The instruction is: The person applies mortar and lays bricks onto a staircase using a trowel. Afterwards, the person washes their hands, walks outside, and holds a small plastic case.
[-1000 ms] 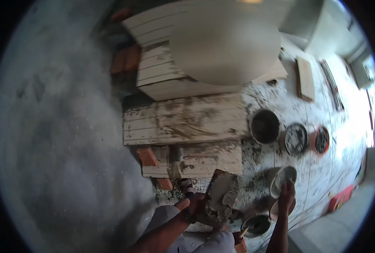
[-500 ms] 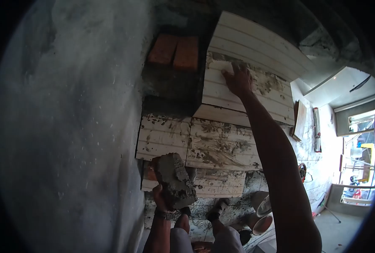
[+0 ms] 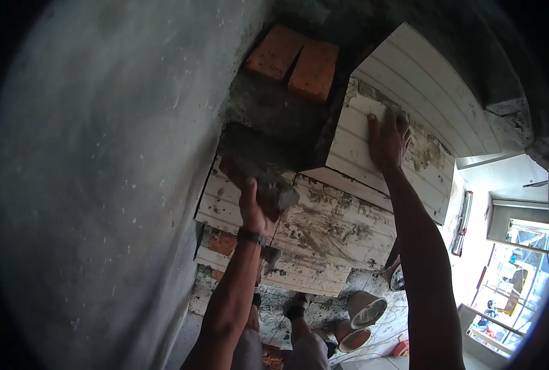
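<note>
My left hand [image 3: 254, 209] is closed around a brick [image 3: 278, 196] with wet grey mortar on its upper face. The brick is tilted, above the left end of a mortar-smeared tiled step [image 3: 342, 216]. Up and to the right, my right hand [image 3: 388, 139] lies with fingers spread on the pale, striped tile top of the higher step [image 3: 354, 132]. Beyond my left hand is a dark recess with mortar in it [image 3: 262, 145], between the wall and the higher step. Two red bricks [image 3: 274, 52] lie side by side past that recess.
A grey plastered wall [image 3: 120, 154] runs along my left. Below are a lower tiled step [image 3: 311, 277], my feet, and two buckets [image 3: 367, 310] on the right. Another tiled step [image 3: 422, 80] rises at the top right. Bright window [image 3: 521, 265] at far right.
My left hand has carried the mortared brick upward and forward, from over the lower step toward the recess. My right hand stays on the step. The whole view has tilted.
</note>
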A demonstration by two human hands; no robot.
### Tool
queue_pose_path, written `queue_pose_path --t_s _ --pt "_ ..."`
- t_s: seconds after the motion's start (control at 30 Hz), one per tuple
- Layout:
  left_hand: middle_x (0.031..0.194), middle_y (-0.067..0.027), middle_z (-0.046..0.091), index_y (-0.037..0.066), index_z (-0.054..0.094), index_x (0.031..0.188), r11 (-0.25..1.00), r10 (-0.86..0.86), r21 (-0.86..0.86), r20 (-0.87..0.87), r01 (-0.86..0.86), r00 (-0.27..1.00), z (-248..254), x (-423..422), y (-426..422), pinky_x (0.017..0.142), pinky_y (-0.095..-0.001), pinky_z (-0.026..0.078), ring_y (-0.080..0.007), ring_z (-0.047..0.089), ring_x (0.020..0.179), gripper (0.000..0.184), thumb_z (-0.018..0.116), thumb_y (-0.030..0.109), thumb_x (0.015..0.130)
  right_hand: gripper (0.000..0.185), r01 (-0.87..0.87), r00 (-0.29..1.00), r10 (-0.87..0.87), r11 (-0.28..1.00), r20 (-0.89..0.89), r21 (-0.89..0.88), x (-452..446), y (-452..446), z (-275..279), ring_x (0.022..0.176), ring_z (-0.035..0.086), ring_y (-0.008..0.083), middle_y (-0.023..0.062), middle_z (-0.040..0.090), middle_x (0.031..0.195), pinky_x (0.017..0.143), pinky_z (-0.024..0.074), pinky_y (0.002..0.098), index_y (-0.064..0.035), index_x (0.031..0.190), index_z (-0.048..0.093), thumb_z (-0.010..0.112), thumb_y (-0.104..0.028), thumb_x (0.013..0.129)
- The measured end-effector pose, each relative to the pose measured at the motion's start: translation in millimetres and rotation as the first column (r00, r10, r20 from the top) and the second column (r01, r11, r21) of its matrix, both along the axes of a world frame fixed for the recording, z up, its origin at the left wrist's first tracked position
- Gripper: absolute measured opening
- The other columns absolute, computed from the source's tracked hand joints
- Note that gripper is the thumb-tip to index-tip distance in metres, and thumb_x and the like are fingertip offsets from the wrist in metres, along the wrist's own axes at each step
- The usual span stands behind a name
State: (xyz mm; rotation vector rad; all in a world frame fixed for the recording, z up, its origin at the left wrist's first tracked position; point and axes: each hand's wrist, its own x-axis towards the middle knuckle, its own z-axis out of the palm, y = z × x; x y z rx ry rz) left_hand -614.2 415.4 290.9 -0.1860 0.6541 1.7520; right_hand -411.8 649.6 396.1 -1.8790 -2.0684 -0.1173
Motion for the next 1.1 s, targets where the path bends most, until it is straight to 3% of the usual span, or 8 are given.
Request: queue_pose_path --t_s 0.07,0.17,0.4,0.57,0.8,0.9,0.97,1.1 --pt "0.126 -0.0055 0.056 0.008 0.044 0.137 0.983 0.105 -0.092 -0.442 -0.161 0.891 -30.6 -5.7 32.6 0.089 -0.0376 0.049 -0.0207 0.058 0.108 0.063 0.066 0.043 0.090 0.065 0.015 1.000 -0.015 1.000 -0.003 -0.007 1.8 -1.4 -3.3 0.130 0.033 0.0420 0.0229 0.037 0.141 0.110 0.0241 0.0507 -0.0131 0.137 0.047 0.050 -0.057 0.090" --pt "0.127 -0.0042 0.055 0.007 0.044 0.136 0.967 0.081 -0.161 -0.539 -0.197 0.838 -38.4 -13.6 61.2 0.092 -0.0352 0.046 -0.0179 0.055 0.112 0.064 0.069 0.041 0.088 0.064 0.020 1.000 -0.020 0.999 -0.012 -0.028 -1.4 -1.6 1.9 0.130 0.033 0.0418 0.0224 0.038 0.140 0.110 0.0244 0.0506 -0.0126 0.137 0.047 0.052 -0.056 0.089" --pt "0.133 -0.0153 0.050 -0.007 0.040 0.136 0.873 0.018 -0.366 -0.635 -0.321 0.773 -19.8 -12.9 114.0 0.102 -0.0345 0.038 -0.0201 0.048 0.120 0.077 0.071 0.043 0.086 0.065 0.002 1.000 -0.002 1.000 -0.008 -0.007 -0.3 -1.2 -0.5 0.130 0.034 0.0426 0.0239 0.038 0.139 0.110 0.0244 0.0510 -0.0103 0.137 0.047 0.052 -0.055 0.090" --pt "0.130 -0.0294 0.052 -0.013 0.045 0.130 0.695 -0.274 -0.633 -0.671 -0.341 0.689 -40.7 -8.0 133.1 0.102 -0.0410 0.041 -0.0353 0.052 0.121 0.090 0.064 0.061 0.083 0.065 -0.021 1.000 0.021 1.000 0.007 -0.012 1.2 -0.9 -1.2 0.129 0.034 0.0431 0.0245 0.037 0.138 0.110 0.0237 0.0517 -0.0087 0.137 0.047 0.051 -0.054 0.090" --pt "0.129 -0.0347 0.050 -0.015 0.044 0.129 0.647 -0.417 -0.722 -0.604 -0.245 0.679 -42.7 -4.7 136.5 0.104 -0.0425 0.039 -0.0401 0.049 0.124 0.094 0.057 0.066 0.084 0.065 -0.035 0.999 0.035 0.999 0.022 -0.017 2.4 1.2 -2.3 0.130 0.034 0.0431 0.0249 0.037 0.139 0.110 0.0227 0.0514 -0.0086 0.138 0.046 0.050 -0.054 0.091" --pt "0.124 -0.0307 0.057 -0.016 0.050 0.124 0.710 -0.291 -0.548 -0.800 -0.442 0.524 -42.5 -3.6 138.7 0.099 -0.0409 0.042 -0.0361 0.055 0.118 0.094 0.055 0.069 0.084 0.066 -0.037 0.999 0.037 0.999 0.017 -0.028 0.6 0.7 0.9 0.131 0.033 0.0430 0.0249 0.036 0.140 0.111 0.0222 0.0513 -0.0086 0.138 0.046 0.049 -0.055 0.091" --pt "0.131 -0.0387 0.045 -0.017 0.036 0.133 0.552 -0.604 -0.786 -0.608 -0.279 0.515 -33.4 -7.5 139.4 0.105 -0.0437 0.038 -0.0454 0.045 0.125 0.102 0.042 0.073 0.087 0.066 -0.039 0.999 0.039 0.998 0.008 -0.039 0.7 0.1 0.7 0.131 0.033 0.0429 0.0247 0.036 0.140 0.111 0.0219 0.0513 -0.0087 0.138 0.045 0.048 -0.055 0.091" --pt "0.136 -0.0389 0.039 -0.017 0.033 0.135 0.532 -0.608 -0.763 -0.646 -0.368 0.461 -50.5 -5.5 141.6 0.106 -0.0454 0.037 -0.0478 0.040 0.128 0.106 0.037 0.076 0.086 0.067 -0.030 0.999 0.031 0.999 0.026 -0.027 2.2 3.3 -3.2 0.132 0.032 0.0416 0.0231 0.036 0.142 0.111 0.0211 0.0513 -0.0095 0.139 0.045 0.048 -0.056 0.091"
